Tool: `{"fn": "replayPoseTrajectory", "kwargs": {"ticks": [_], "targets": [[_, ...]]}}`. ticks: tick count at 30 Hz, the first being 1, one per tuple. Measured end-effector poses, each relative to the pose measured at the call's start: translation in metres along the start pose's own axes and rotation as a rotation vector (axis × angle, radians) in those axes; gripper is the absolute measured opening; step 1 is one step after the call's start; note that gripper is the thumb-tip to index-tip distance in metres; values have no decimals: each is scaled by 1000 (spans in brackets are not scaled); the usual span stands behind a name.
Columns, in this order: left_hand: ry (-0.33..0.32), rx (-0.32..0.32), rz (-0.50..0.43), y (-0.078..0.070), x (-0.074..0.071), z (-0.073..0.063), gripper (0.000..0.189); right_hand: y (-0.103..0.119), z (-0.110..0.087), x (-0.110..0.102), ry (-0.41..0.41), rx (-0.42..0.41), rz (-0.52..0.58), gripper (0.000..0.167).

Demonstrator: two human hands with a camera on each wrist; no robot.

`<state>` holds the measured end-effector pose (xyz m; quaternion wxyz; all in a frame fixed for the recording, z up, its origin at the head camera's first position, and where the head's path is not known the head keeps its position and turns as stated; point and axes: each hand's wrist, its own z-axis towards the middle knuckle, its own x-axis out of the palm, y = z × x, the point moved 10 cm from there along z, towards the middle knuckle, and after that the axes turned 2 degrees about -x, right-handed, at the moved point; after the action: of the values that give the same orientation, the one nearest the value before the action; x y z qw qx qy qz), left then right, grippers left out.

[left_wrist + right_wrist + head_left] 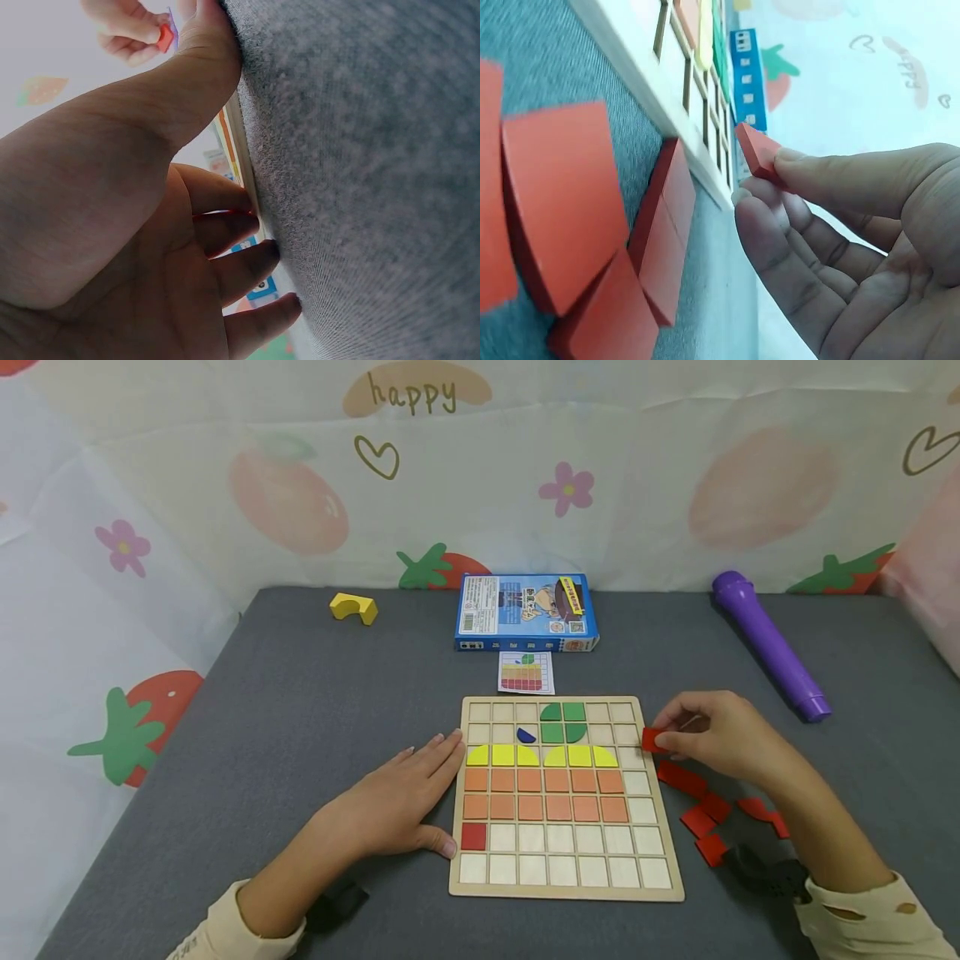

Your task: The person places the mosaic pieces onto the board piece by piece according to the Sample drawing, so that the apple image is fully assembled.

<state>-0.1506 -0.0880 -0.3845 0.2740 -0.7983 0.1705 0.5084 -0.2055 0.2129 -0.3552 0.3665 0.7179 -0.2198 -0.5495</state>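
Note:
A wooden grid board (566, 892) lies on the dark table, with green, blue, yellow, orange and red pieces in its cells. One red square tile (473, 837) sits at the left of the second row from the front. My left hand (397, 797) rests flat along the board's left edge, fingers straight and thumb spread. By the board's right edge my right hand (723, 735) pinches a red tile (757, 152) between thumb and fingers, raised above the table. Below that hand several loose red pieces (566, 202) lie beside the board, some square, some with curved edges.
A small pattern card (527, 673) lies behind the board, against a blue box (525, 614). A yellow arched block (354, 607) stands at the back left. The purple cylinder (772, 647) lies slanting at the back right. A printed cloth hangs behind the table.

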Motion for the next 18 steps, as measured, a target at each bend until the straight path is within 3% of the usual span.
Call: {"fn": "replayPoseTrajectory", "kwargs": {"ticks": [18], "targets": [[-20,35,9,-2,-1,-1,112,34,-4,33,121,-84,163,8]]}}
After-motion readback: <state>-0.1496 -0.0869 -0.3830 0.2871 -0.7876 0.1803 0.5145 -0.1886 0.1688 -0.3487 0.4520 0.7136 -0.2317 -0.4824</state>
